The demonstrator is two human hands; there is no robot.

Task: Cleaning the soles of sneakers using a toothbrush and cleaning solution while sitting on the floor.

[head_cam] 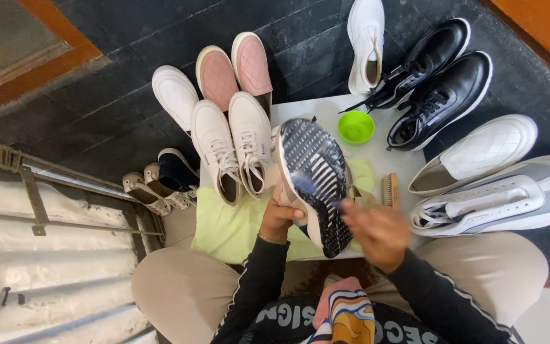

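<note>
The left hand (279, 216) clamps the sneaker (313, 185) sole-up and tilted toward the head camera — exposing its black-and-white tread — while the right hand (379, 230), apart, grips a blurred blue-tipped brush (310, 186) against it.

No packages, labels, signs or screens show anywhere among the shoes.

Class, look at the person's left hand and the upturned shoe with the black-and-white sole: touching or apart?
Touching. The head view shows the left hand gripping the shoe from its side, fingers wrapped onto its edge, with no gap between them.
</note>
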